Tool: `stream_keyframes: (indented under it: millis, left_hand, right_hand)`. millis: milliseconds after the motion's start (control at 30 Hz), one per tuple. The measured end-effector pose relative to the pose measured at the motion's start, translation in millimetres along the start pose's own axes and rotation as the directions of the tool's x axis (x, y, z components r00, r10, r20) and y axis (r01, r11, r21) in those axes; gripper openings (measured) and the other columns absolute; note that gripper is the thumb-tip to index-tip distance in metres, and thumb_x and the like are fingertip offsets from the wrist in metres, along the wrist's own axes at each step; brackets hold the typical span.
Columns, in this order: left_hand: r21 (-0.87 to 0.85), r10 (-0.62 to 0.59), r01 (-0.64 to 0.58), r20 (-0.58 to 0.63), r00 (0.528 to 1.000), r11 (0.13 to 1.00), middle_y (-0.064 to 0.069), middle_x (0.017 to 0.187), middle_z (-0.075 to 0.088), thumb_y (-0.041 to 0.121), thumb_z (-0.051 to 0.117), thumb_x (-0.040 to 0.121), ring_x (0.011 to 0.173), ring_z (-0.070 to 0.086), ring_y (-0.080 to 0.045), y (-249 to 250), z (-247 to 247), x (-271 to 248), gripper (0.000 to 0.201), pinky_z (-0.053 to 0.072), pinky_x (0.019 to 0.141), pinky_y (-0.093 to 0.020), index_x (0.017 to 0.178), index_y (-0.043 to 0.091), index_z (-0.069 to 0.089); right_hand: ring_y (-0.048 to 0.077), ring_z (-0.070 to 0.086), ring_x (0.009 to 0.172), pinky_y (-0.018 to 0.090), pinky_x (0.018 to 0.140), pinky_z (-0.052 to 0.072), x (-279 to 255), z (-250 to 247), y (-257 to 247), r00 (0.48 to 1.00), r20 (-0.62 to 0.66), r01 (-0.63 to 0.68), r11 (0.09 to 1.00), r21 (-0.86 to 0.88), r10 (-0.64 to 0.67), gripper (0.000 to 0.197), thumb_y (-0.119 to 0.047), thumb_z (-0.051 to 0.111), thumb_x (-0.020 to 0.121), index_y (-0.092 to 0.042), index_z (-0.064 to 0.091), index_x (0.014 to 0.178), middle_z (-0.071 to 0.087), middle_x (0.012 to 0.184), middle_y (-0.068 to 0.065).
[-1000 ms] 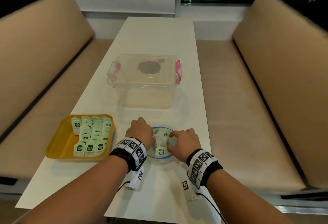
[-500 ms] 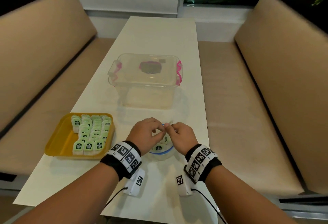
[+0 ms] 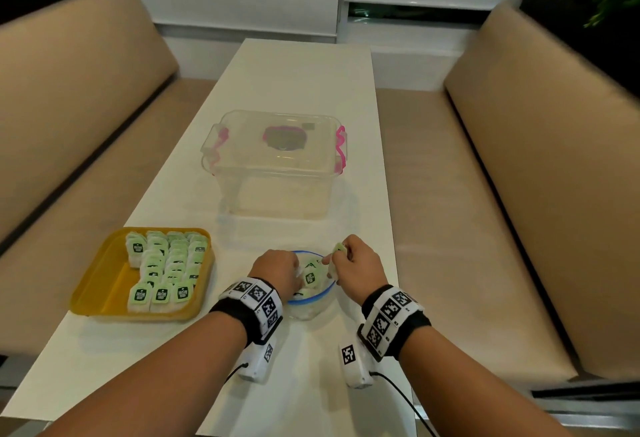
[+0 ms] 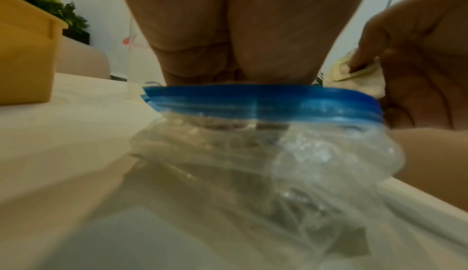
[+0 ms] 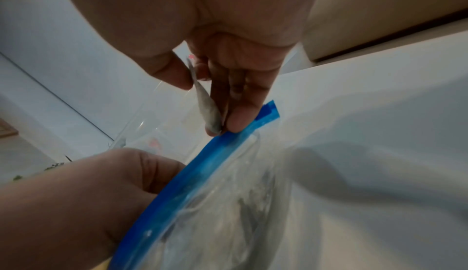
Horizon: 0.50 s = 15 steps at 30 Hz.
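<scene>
Hands that met half a second ago are apart: the left hand (image 3: 277,270) grips the near-left rim of the one zip bag (image 3: 313,299) by the tabletop's (image 3: 304,90) near edge, and the right hand (image 3: 356,267) pinches one tea bag (image 3: 337,249) over its right rim. One lidded clear box (image 3: 277,166) stands mid-tabletop, and one yellow tray (image 3: 104,284) by the left edge carries roughly two dozen tea bags (image 3: 166,263), too overlapped to count; at least three lie in the zip bag. Best to keep the mouth wide and drop the tea bag flat, clear of the rim.
</scene>
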<state>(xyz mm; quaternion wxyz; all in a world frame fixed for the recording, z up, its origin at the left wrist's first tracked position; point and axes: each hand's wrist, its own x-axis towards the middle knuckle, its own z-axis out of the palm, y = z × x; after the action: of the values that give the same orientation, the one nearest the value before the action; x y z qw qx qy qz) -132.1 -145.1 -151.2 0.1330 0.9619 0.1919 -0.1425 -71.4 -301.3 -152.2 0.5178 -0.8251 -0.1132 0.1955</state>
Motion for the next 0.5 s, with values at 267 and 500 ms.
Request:
stream_keyframes:
  millis: [267, 500]
  left_hand:
    - [-0.45, 0.03, -0.136, -0.236, 0.971, 0.882, 0.011, 0.089, 0.069, 0.032, 0.068, 0.086, 0.078, 0.061, -0.009, -26.8, -27.0, -14.9, 0.007, 0.044, 0.068, -0.02, 0.091, 0.031, 0.073]
    - [-0.669, 0.087, -0.298, -0.331, 0.94, 0.681, 0.01, 0.078, 0.073, 0.022, 0.075, 0.085, 0.07, 0.061, -0.001, -52.3, -63.3, -37.9, 0.007, 0.048, 0.067, -0.014, 0.089, 0.029, 0.075]
  right_hand:
    - [0.016, 0.042, 0.061, 0.03, 0.059, 0.038, -0.6, 3.9, -20.2, 0.998, 0.023, 0.06, 0.998, -0.021, -0.059, 0.012, -0.008, 0.042, 0.091, -0.018, 0.042, 0.097, 0.047, 0.074, 0.002]
    - [-0.005, 0.048, 0.052, 0.007, 0.057, 0.038, -4.5, 28.0, -49.1, 0.946, 0.23, 0.234, 0.972, 0.008, -0.229, 0.019, -0.015, 0.071, 0.085, -0.016, 0.066, 0.103, 0.046, 0.061, -0.016]
